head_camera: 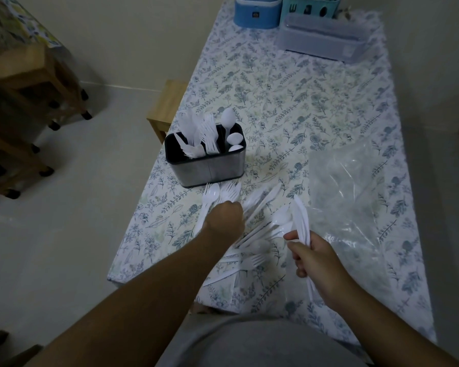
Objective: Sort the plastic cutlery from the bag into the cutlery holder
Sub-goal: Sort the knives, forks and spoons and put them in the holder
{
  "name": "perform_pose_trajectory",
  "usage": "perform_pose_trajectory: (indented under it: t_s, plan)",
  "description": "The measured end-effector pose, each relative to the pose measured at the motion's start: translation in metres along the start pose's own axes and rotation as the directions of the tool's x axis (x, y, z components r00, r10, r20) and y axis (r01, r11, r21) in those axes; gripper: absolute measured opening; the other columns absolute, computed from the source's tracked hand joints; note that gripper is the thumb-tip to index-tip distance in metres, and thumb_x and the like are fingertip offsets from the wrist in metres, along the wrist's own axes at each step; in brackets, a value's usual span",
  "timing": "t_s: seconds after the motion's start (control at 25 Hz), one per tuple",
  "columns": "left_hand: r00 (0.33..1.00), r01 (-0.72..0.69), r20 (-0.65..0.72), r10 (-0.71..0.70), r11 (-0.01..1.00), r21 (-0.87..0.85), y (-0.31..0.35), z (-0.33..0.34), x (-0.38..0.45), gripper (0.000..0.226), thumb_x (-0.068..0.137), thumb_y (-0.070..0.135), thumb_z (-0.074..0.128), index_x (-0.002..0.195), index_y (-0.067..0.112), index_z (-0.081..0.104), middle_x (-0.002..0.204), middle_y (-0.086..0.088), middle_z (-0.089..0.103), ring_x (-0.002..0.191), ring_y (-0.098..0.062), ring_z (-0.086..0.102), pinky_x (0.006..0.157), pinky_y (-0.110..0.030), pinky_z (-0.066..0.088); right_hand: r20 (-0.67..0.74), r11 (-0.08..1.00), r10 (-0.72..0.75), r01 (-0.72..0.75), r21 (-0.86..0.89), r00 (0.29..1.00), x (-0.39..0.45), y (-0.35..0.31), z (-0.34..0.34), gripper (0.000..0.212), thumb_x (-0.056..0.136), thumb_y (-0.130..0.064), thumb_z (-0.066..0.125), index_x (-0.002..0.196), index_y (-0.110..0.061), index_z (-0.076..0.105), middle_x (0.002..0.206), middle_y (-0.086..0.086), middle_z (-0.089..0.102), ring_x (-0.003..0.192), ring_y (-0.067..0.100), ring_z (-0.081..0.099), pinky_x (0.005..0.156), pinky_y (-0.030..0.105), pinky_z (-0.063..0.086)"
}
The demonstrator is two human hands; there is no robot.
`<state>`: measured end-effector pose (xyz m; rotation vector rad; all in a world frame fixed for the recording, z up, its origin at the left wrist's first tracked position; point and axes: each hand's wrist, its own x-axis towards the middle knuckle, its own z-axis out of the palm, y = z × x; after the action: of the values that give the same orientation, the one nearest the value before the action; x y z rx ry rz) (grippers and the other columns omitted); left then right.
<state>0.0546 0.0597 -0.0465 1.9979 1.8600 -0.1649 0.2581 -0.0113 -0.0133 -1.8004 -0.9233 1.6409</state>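
1. Worktop (289, 83) in floral cloth carries everything.
2. Clear bag (355, 197) lies just right of the right grip.
3. Cutlery holder (206, 160) stands beyond the left grip.
4. Left hand (224, 219), fingers curled, rests on loose cutlery (260, 229); whether it holds any, I cannot tell.
5. Right hand (316, 256) clasps white knives (301, 215).

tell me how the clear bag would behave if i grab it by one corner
The bag looks like thin crinkled film lying flat on the table, so it would probably flop and drape. It looks empty, so likely very light and easy to slide.

Glossy white plastic cutlery (260, 223), a brushed-metal holder (210, 169), a clear crinkly plastic bag (355, 197), a floral-printed cloth (289, 96).
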Motion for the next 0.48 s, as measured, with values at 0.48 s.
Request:
perform_pose_trajectory:
  t_s: [0.48]
  plan:
    - [0.998, 0.023, -0.057, -0.021, 0.999, 0.036, -0.0054, 0.0009, 0.0012, 0.021, 0.091, 0.012, 0.057, 0.111, 0.005, 0.058, 0.104, -0.012, 0.064, 0.098, -0.028, 0.064, 0.073, -0.031, 0.048, -0.028, 1.0, 0.004, -0.003, 0.024, 1.0, 0.0006, -0.0018, 0.0013, 0.013, 0.097, -0.007, 0.057, 0.103, -0.012, 0.068, 0.066, 0.001, 0.047, 0.053, 0.013, 0.039, 0.052, 0.03, 0.037]
